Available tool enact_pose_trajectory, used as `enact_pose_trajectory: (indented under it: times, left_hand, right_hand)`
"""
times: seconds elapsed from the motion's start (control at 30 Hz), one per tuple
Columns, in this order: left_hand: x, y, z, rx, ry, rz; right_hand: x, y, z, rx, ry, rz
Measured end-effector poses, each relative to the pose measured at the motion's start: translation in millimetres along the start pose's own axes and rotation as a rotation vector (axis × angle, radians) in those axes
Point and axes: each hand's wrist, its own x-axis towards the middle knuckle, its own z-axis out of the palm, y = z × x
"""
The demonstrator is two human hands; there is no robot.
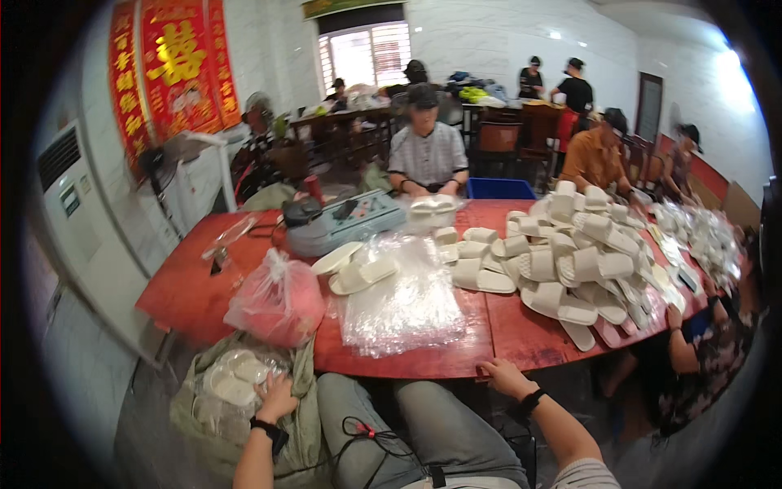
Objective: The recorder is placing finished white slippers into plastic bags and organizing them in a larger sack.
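Observation:
My left hand (278, 398) reaches down into a green woven sack (300, 436) at my left knee. Its fingers are apart against white slippers (236, 376) in clear plastic bags there; no firm grip shows. My right hand (507, 378) rests at the table's front edge, fingers loosely stretched and nothing in them. In front of me on the table lies a stack of clear plastic bags (399, 306). A pair of white slippers (362, 275) lies at the stack's upper left. To the right rises a large heap of loose white slippers (574, 265).
The red table (191, 281) spans the view, bearing a tied bag with pink contents (281, 300) and a grey-blue case (346, 224). Across it, a person (425, 155) handles slippers by a blue bin (501, 189). Other people sit at the right. An air conditioner (81, 220) stands left.

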Motion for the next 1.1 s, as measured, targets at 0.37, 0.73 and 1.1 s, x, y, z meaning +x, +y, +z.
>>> enact_pose_trajectory:
  times: [0.37,0.73,1.1]
  left_hand:
    - [14.4,15.2,-15.6,0.058,-0.196,-0.098]
    - [3.7,31.6,3.2,0.223,-0.2,0.033]
    - [28.6,55.0,-18.3,0.211,-0.465,-0.068]
  right_hand:
    - [-23.1,-30.1,-49.1,0.042,-0.097,0.091]
    - [20.2,-19.1,-38.7,-0.164,-0.404,0.257]
    - [23.6,-41.4,-36.5,-0.181,-0.563,0.505]
